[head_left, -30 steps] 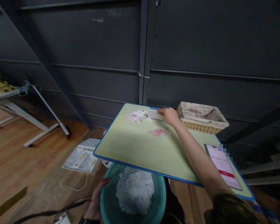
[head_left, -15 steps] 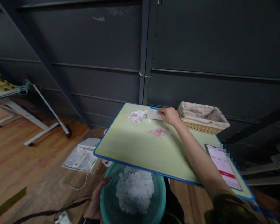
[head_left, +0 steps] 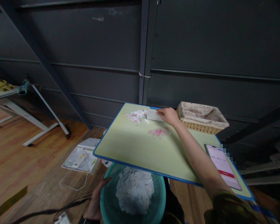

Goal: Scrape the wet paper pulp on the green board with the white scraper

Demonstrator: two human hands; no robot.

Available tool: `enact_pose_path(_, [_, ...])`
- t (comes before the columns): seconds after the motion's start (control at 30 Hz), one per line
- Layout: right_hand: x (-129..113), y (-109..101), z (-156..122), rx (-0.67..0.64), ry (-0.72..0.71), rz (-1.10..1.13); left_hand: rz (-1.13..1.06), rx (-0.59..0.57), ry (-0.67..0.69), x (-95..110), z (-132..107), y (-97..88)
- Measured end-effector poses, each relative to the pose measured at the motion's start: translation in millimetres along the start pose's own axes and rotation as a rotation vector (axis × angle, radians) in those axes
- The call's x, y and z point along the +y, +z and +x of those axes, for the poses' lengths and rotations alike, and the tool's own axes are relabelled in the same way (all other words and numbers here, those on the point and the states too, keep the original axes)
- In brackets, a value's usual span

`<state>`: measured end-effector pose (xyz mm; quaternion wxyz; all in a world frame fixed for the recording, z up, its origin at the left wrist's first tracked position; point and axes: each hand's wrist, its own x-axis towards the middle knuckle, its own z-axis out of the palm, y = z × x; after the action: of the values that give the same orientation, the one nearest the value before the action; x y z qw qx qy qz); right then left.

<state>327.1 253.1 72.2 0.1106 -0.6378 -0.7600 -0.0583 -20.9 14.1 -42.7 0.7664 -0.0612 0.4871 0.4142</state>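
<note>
My right hand (head_left: 169, 116) reaches across the light green tabletop (head_left: 128, 146) and grips the right end of a flat white card (head_left: 154, 115) between thumb and fingers. The card stands on its long edge, its left end beside a loose pile of white and pink paper scraps (head_left: 136, 116). Nearer to me lies a thin pink patch (head_left: 158, 132) of scraps or stain; I cannot tell which. Below the table's front edge, my left hand (head_left: 96, 199) is closed on the rim of a teal plastic basket (head_left: 162, 199), which holds a heap of torn white paper (head_left: 135, 190).
A cloth-lined wicker basket (head_left: 198, 126) stands at the back right of the table. A phone (head_left: 222, 166) with a lit screen lies at the right edge. On the floor to the left is an open white box (head_left: 80, 158) with a cable. A dark metal wall (head_left: 102, 40) rises behind.
Hardly anything differs. My right hand and the card stay almost in place, and my left hand keeps its hold on the basket rim.
</note>
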Motion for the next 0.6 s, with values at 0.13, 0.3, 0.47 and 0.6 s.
enact_pose_path(0.13, [-2.6,2.6,-0.6,0.024,0.021,-0.01,0.046,0.08,0.057,0.0,0.5,0.9])
enact_pose_path(0.3, [-9.4,10.5,-2.1,0.029,-0.006,-0.004,0.078,0.079,0.066,-0.6,1.5,-0.4])
enact_pose_path(0.47, [-10.3,6.0,-3.5,0.0,0.007,-0.063,0.08,0.089,0.063,-1.1,2.6,-0.6])
enact_pose_path(0.6, [-6.3,-5.7,-3.5,-0.032,0.005,-0.1,0.054,0.059,0.062,-1.3,3.0,-1.0])
